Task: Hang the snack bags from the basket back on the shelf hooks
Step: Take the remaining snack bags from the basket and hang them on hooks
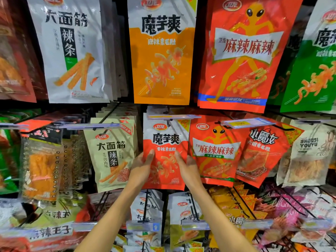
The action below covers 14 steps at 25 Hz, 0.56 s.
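Forearms (112,215) rise from the bottom edge in the head view. I log the left hand (142,167) and right hand (190,169) apart, one on each side edge of the red snack bag (164,142). Thumbs lie on its front and fingers are hidden behind, so each hand pinches it. The bag sits upright in the middle row, top edge under the price tag (173,116), between the beige bag (112,153) and the red alien bag (215,151). Whether it already hangs, I cannot tell.
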Tool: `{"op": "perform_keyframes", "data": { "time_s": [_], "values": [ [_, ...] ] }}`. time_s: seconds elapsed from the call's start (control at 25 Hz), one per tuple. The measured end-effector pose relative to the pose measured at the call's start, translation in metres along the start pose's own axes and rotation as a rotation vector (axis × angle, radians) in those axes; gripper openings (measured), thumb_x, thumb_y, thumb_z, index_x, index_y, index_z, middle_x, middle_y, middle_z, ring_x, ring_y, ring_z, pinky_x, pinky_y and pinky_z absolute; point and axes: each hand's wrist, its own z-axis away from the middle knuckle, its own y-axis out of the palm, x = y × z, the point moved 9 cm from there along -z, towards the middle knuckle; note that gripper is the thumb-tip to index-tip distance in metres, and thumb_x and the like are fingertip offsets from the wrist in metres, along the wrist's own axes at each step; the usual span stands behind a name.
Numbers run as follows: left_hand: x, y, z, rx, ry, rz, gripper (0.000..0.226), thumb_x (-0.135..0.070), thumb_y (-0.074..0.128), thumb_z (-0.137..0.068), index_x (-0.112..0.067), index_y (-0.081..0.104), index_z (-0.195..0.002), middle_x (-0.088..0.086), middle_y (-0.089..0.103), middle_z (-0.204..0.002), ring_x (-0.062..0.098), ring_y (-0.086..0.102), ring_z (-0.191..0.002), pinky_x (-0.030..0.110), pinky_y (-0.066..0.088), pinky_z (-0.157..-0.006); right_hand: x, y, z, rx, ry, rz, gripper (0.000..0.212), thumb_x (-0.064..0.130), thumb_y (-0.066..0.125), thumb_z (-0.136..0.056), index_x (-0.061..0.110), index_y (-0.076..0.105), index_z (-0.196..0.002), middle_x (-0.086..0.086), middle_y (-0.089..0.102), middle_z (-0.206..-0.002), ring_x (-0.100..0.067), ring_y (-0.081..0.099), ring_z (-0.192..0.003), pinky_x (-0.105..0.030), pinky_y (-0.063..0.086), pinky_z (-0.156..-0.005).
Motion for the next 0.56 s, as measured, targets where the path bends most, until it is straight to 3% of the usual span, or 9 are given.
{"op": "perform_keyframes", "data": {
  "time_s": [0.12,0.16,0.28,0.36,0.44,0.56],
  "values": [
    [-0.004,0.0,-0.007,-0.006,0.016,-0.075,0.076,-0.08,0.036,-0.084,-0.018,0.062,-0.12,0.0,0.072,-0.107,0.014,0.068,-0.088,0.025,0.046,-0.072,0.0,0.005,-0.01,-0.023,0.011,0.045,0.091,0.086,0.046,-0.076,0.013,0.058,-0.128,0.003,0.064,-0.126,-0.016,0.059,-0.119,-0.034,0.048,-0.097],
    [-0.006,-0.001,-0.01,-0.004,0.01,-0.088,0.084,-0.085,0.033,-0.08,-0.018,0.06,-0.124,0.005,0.068,-0.118,0.019,0.065,-0.1,0.031,0.045,-0.081,0.001,0.007,-0.013,-0.026,-0.002,0.051,0.096,0.089,0.044,-0.073,0.014,0.057,-0.132,0.001,0.064,-0.13,-0.018,0.058,-0.123,-0.037,0.048,-0.1],
    [-0.008,-0.003,-0.012,-0.015,-0.091,-0.192,0.073,-0.07,0.031,-0.094,-0.02,0.039,-0.147,0.007,0.039,-0.153,0.026,0.032,-0.142,0.043,0.026,-0.113,0.006,0.014,-0.02,-0.014,0.016,0.063,0.094,0.08,0.045,-0.082,0.011,0.047,-0.144,-0.006,0.051,-0.147,-0.022,0.048,-0.136,-0.04,0.041,-0.111],
    [-0.005,-0.002,-0.018,-0.023,-0.13,-0.228,0.07,-0.065,0.031,-0.097,-0.021,0.03,-0.152,0.004,0.028,-0.159,0.024,0.019,-0.148,0.044,0.016,-0.117,0.008,0.013,-0.026,-0.028,0.039,0.088,0.09,0.072,0.047,-0.088,0.006,0.04,-0.149,-0.011,0.041,-0.154,-0.025,0.04,-0.141,-0.038,0.034,-0.116],
    [-0.006,-0.002,-0.021,-0.039,-0.143,-0.187,0.064,-0.063,0.034,-0.097,-0.023,0.038,-0.147,0.003,0.04,-0.151,0.023,0.028,-0.142,0.044,0.019,-0.117,0.005,0.011,-0.032,-0.036,0.066,0.094,0.085,0.063,0.05,-0.092,0.002,0.036,-0.15,-0.013,0.035,-0.156,-0.026,0.035,-0.144,-0.033,0.029,-0.116],
    [-0.005,0.0,-0.024,-0.053,-0.144,-0.099,0.039,-0.06,0.041,-0.097,-0.027,0.06,-0.108,-0.004,0.063,-0.104,0.022,0.053,-0.11,0.044,0.034,-0.108,0.001,0.009,-0.038,-0.036,0.108,-0.056,0.095,0.065,0.06,-0.084,0.001,0.034,-0.149,-0.011,0.039,-0.154,-0.025,0.042,-0.139,-0.033,0.033,-0.115]
  ]
}}
